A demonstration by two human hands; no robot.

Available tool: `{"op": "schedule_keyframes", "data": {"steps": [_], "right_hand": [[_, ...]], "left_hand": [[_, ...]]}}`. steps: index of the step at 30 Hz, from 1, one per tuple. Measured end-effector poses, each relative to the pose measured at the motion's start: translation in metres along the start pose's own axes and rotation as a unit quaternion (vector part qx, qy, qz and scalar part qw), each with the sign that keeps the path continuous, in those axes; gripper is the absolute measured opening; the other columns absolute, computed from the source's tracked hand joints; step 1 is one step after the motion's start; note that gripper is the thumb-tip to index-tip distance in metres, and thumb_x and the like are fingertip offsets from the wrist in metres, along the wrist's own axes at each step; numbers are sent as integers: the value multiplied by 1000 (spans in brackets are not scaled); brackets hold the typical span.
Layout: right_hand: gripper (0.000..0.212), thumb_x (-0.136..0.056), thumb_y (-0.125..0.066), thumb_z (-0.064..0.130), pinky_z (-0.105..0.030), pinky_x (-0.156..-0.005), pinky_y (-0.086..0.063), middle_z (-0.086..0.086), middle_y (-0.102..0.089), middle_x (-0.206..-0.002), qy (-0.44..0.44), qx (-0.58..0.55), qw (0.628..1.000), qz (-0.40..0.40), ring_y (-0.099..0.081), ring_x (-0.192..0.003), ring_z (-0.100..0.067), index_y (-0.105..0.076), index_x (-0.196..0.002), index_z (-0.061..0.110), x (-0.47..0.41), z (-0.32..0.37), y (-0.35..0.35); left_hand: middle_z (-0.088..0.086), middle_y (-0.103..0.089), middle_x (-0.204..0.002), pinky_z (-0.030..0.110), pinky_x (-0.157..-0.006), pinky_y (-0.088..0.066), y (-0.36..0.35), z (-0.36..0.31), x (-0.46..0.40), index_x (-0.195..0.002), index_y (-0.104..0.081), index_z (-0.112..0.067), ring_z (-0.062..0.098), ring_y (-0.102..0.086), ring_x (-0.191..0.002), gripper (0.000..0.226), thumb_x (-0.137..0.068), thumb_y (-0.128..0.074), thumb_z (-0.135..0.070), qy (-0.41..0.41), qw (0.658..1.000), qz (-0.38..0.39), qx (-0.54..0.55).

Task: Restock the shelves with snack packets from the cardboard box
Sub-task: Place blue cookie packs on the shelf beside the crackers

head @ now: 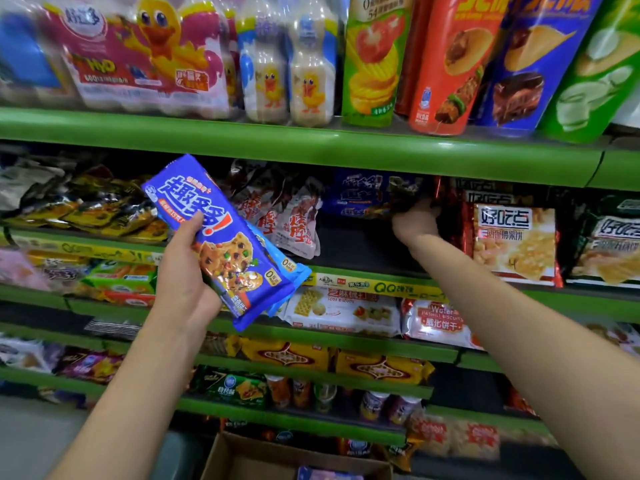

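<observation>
The left hand (183, 271) grips blue cookie packets (225, 237), at least 2 stacked, thumb across the front and fingers curled behind, held tilted in front of the second shelf (346, 275). The right hand (415, 220) reaches deep into that shelf beside the red cracker packs (512, 244); its fingers seem to be clenched round a dark packet (408, 192), though shadow hides most of the grip.

Risks, as I judge them: the rear blue packet sits offset behind the front one, and glossy film slides on glossy film, so a loosened grip could let it drop toward the cardboard box (277, 459) below or the floor. The right forearm passes close to the upright red packs, which could tip forward if nudged. Pushing stock back in the dim gap may crush the biscuits inside.

The packets are flat, rectangular pillows of slick printed plastic with crimped ends, light and crackly. The shelf edges are smooth green-painted metal. Above stand rigid cylindrical chip tubes (450, 64) and shrink-wrapped bottles (298, 74). The box is matte brown corrugated card, open at the top.
</observation>
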State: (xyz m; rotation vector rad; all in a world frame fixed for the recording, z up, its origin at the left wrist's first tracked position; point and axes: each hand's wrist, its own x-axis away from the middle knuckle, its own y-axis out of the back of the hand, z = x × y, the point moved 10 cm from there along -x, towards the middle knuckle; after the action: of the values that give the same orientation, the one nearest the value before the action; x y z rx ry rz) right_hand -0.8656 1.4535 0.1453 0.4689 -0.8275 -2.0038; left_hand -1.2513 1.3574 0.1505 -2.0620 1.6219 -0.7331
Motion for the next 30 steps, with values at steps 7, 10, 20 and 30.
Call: {"op": "schedule_keyframes", "data": {"steps": [7,10,20,30], "right_hand": [[65,-82,-68,43,-42,-103,-47,-9,-54,-141,249,189,948,58,-53,-127,-31,-44,-140,27,0,76,-19],[67,-81,-70,41,-36,-107,-44,-8,-52,-145,241,198,939,147,-52,-128,-27,-48,-141,21,-18,82,-36],[86,-69,-85,8,-34,-100,-47,-19,-52,-141,265,268,904,199,-54,-123,-33,-43,-144,6,-38,87,-58],[77,-91,-61,25,-46,-120,-23,-14,-22,-162,317,286,900,85,-24,-148,-33,-20,-156,12,-52,72,-55]], "left_hand": [[1,-77,-103,44,-72,-61,2,2,-4,-102,-67,-21,20,-75,-91,24,-88,-67,-39,3,1000,-7,-11],[0,-77,-103,46,-81,-59,-3,6,-6,-105,-65,-20,20,-75,-92,25,-89,-65,-39,17,999,-16,-22],[0,-77,-103,39,-68,-61,-13,26,-9,-107,-66,-19,20,-75,-89,27,-89,-65,-40,32,998,-17,-45],[-2,-78,-94,36,-66,-61,-16,27,-10,-98,-67,-20,18,-75,-83,22,-90,-64,-41,19,998,-14,-58]]}}
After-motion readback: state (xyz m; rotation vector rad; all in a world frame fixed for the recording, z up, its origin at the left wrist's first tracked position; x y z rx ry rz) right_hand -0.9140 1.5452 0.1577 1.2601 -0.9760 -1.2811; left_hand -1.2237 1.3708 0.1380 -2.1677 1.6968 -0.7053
